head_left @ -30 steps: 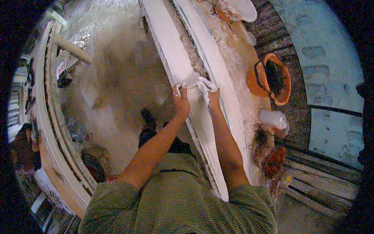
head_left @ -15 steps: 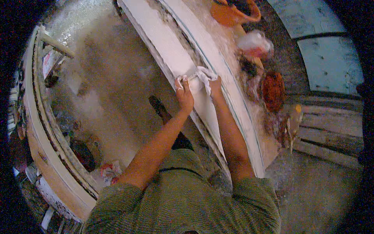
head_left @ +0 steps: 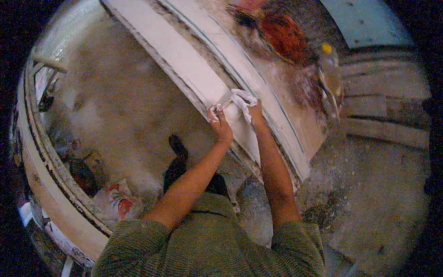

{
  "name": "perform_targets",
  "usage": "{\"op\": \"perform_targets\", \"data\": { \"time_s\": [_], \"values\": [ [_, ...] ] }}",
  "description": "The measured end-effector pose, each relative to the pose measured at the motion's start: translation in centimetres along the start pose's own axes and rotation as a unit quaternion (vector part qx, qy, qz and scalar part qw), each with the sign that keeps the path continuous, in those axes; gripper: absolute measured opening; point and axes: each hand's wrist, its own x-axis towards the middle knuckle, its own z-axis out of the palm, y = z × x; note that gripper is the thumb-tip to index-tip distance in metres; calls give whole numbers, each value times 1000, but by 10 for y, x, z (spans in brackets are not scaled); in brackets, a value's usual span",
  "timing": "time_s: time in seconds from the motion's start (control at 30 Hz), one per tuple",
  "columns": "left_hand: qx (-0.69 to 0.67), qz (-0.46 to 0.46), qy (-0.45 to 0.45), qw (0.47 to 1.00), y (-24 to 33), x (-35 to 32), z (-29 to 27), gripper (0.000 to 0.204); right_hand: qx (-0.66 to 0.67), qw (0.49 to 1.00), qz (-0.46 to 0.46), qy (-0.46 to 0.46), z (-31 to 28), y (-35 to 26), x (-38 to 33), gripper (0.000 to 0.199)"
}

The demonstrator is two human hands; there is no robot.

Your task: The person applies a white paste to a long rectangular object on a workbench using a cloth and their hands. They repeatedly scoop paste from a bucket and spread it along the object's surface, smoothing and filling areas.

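White cloth [head_left: 240, 102] covers the right hand's [head_left: 255, 114] fingers, so its grip can't be read. Left hand [head_left: 220, 123] is seen from the back; what's in its fist beyond a cloth end is hidden. Long white board [head_left: 184, 60] runs out of frame at top. Red clutter [head_left: 284, 32] on the bench is motion-blurred, can't ID it. Yellow-capped bottle [head_left: 330, 69] is smeared too. Pale curved frame [head_left: 50, 203] is cut by the lens rim at left. Person's legs are mostly hidden under the green shirt [head_left: 207, 244].
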Motion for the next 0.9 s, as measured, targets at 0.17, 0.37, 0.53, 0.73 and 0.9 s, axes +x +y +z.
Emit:
{"op": "perform_targets", "data": {
  "time_s": [0.17,0.37,0.53,0.73,0.9],
  "values": [
    [108,-1,0,994,-31,-101,0,33,-105,986,-125,-34,-66,54,-65,32],
    [110,-19,6,994,-59,-220,16,33,-130,990,-55,-12,-141,100,-159,30],
    [130,-52,-14,990,-73,-310,22,34,-145,989,-17,-13,-189,101,-227,29],
    [152,-120,-92,977,-80,-379,11,37,-128,990,22,54,-223,151,-289,33],
    [97,-229,-129,960,-97,-434,-2,38,-68,976,90,188,-246,215,-358,36]
  ]
}}
